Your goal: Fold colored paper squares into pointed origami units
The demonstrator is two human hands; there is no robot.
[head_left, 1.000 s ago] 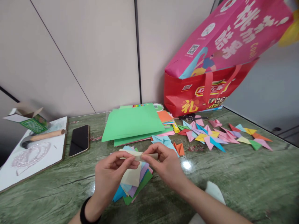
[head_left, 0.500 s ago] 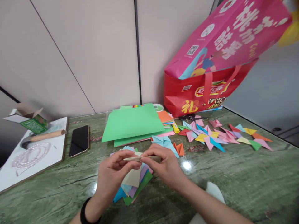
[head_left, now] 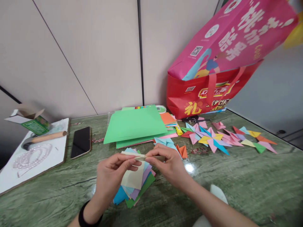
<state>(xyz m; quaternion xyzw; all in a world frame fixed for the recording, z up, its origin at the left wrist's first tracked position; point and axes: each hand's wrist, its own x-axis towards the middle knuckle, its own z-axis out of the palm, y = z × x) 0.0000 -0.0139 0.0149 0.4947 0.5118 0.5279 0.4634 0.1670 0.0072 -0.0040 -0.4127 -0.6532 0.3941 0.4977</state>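
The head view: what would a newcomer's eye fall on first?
The bright pink bag at upper right probably comes first, with the red bag just below it. Next come the colourful folded papers in front of them, then, at lower centre, both hands pinching a small pale paper above stacked coloured sheets.

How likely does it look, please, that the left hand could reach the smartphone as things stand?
Quite likely, yes: the smartphone lies uncovered on the left hand's outer side, with nothing visible between them, though that hand pinches cream paper.
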